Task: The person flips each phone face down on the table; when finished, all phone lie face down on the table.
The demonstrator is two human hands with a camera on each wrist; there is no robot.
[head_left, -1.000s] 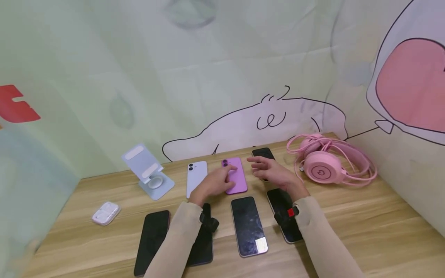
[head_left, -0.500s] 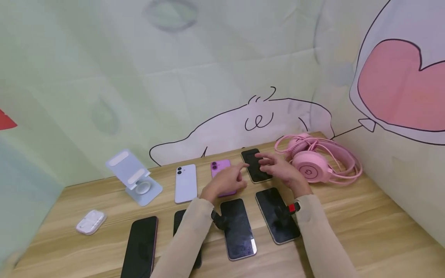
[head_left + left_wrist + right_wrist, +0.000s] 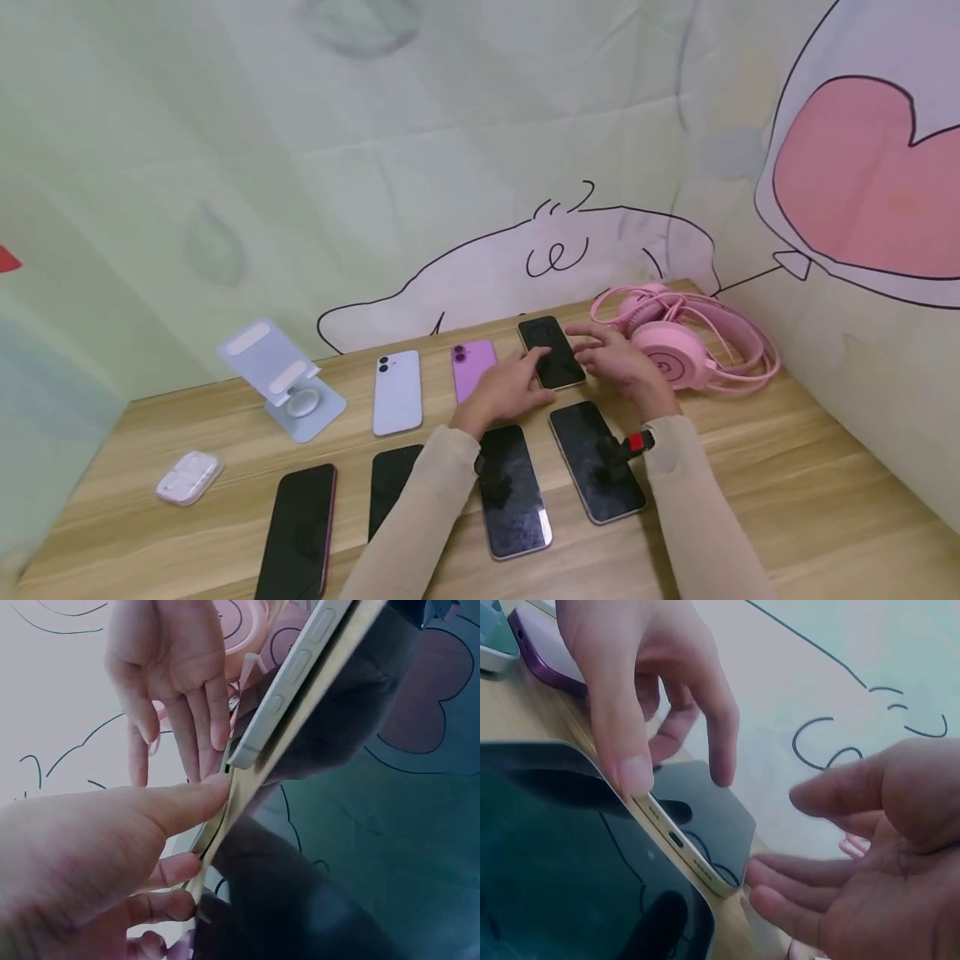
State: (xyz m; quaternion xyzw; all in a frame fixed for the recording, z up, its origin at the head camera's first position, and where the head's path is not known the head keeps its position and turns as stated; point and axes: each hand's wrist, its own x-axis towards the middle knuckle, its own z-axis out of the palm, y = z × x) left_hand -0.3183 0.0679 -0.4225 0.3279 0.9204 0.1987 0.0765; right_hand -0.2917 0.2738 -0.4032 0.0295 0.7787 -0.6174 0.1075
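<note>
A black-screened phone with a pale gold frame lies face up at the back of the table. Over its lower left part reaches my left hand. In the right wrist view, the left thumb is right at the phone's bottom edge, and the index finger points down onto the screen. My right hand is at the phone's right side, fingers loosely bent, fingertips close to that edge. A purple phone lies face down beside the left hand, which hides its lower part.
Pink headphones with a looped cable lie right of my right hand. In front are several dark phones, including one beneath my left wrist and another to its right. Leftward are a light-blue phone, a folding stand and a white earphone case.
My left hand has moved right, from over the purple phone to the gold-framed one. My right hand has shifted from above that phone to its right side. The view has turned slightly right.
</note>
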